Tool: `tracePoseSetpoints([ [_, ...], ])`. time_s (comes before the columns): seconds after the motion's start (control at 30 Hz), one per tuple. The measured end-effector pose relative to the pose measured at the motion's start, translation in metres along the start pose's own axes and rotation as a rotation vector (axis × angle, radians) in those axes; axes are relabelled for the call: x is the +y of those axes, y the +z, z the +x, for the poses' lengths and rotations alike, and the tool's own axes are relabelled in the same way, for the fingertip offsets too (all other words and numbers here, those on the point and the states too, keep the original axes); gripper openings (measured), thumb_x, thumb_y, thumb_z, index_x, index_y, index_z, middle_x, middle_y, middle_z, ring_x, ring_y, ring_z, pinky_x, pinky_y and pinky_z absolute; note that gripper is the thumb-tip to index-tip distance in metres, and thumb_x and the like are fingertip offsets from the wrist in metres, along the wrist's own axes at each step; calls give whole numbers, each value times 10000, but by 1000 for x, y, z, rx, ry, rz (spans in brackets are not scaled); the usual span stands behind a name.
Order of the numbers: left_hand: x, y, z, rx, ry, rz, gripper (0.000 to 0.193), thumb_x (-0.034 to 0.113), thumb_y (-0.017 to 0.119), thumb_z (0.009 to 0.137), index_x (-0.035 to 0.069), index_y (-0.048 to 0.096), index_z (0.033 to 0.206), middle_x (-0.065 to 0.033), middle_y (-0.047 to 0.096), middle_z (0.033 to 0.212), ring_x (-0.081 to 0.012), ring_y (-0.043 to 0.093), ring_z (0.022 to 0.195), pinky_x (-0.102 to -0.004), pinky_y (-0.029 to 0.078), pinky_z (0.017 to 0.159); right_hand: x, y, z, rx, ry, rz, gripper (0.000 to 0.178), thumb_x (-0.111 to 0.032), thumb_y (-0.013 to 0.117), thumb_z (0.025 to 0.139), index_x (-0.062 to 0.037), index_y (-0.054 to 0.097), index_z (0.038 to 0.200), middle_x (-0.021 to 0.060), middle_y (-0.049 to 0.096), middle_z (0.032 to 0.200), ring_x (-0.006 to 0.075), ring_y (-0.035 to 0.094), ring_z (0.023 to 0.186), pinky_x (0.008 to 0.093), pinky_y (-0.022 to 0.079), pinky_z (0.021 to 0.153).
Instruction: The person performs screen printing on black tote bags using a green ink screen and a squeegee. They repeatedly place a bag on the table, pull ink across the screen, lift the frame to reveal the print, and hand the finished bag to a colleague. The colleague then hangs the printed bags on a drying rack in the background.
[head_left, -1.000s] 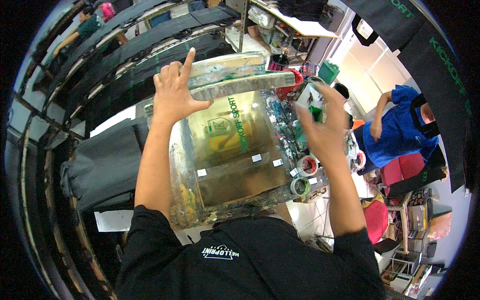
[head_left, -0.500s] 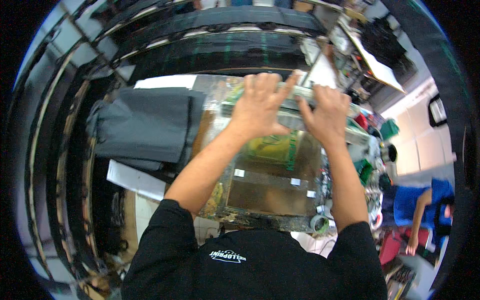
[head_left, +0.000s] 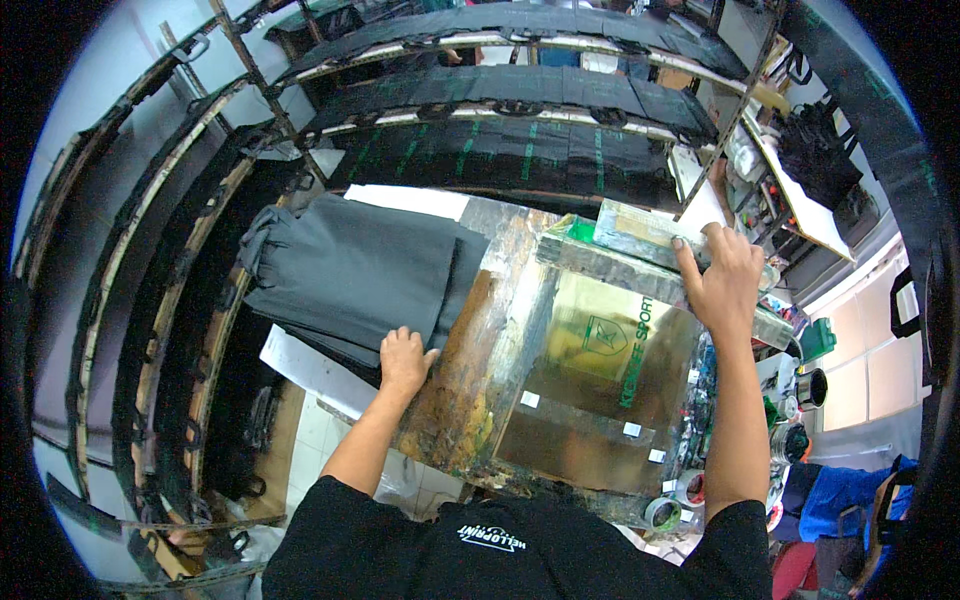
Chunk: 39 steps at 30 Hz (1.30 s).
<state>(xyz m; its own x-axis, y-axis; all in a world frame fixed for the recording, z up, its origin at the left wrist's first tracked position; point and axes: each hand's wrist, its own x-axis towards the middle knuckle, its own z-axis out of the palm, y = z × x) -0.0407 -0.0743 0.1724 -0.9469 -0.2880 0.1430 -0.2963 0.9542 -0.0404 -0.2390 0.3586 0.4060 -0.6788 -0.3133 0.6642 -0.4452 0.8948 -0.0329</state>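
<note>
A stack of dark grey fabric bags [head_left: 350,270] lies on the left of the worktable. My left hand [head_left: 403,362] rests on the stack's near right corner, thumb apart from the fingers. To the right lies a framed printing screen [head_left: 575,450], with a yellowish panel bearing a green crest and lettering. Along the screen's far side sits a flat, pale squeegee [head_left: 635,228], smeared with green. My right hand [head_left: 727,280] grips its right end, thumb on the near side. The fingers' undersides are hidden. Small white squares stick to the screen's near part.
Racks [head_left: 500,125] hung with dark fabric curve round the far and left sides. Tape rolls [head_left: 662,514] and cans [head_left: 811,388] crowd the table's right edge. A white board [head_left: 315,370] juts out under the stack. Someone in blue [head_left: 835,500] is at the lower right.
My left hand has left the far side of the screen and come left and nearer, onto the bag stack. My right hand stays at the screen's far side. The whole view has shifted.
</note>
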Motion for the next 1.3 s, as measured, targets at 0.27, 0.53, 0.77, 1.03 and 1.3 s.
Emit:
tracePoseSetpoints([
  [0.27, -19, 0, 15, -54, -75, 150, 77, 145, 674, 929, 115, 738, 898, -85, 746, 975, -260, 758, 930, -387, 621, 775, -2, -3, -1, -32, 37, 20, 460, -458, 722, 945, -23, 718, 1093, 145, 693, 978, 323, 632, 1008, 480, 415, 950],
  [0.53, -60, -24, 51, 65, -36, 146, 66, 65, 677, 911, 53, 679, 975, -157, 742, 1000, -308, 770, 941, -380, 633, 810, -4, 0, -7, 3, 17, 21, 458, -506, 704, 949, -57, 719, 1039, 129, 700, 951, 316, 636, 970, 466, 413, 935],
  [0.77, -92, -64, 61, 190, -393, -412, 175, 245, 724, 809, 110, 806, 884, -189, 771, 877, -395, 760, 901, -492, 598, 799, -7, 1, -7, 41, -4, 52, 440, -497, 695, 941, -60, 690, 990, 132, 683, 910, 324, 621, 913, 474, 401, 881],
  [1.03, 103, -110, 45, -104, 512, 152, 106, 130, 685, 882, 126, 760, 807, -119, 779, 820, -273, 788, 797, -419, 616, 651, 5, -2, 8, -16, 32, 56, 465, -493, 680, 969, -34, 708, 1036, 151, 706, 981, 333, 648, 1027, 498, 411, 960],
  [1.3, 321, 24, 9, -295, 656, -139, 167, 213, 674, 960, 95, 789, 932, -78, 795, 848, -274, 791, 790, -441, 595, 599, 13, 7, 14, 30, -11, 59, 482, -567, 659, 952, -85, 670, 974, 116, 689, 891, 324, 659, 927, 483, 403, 877],
])
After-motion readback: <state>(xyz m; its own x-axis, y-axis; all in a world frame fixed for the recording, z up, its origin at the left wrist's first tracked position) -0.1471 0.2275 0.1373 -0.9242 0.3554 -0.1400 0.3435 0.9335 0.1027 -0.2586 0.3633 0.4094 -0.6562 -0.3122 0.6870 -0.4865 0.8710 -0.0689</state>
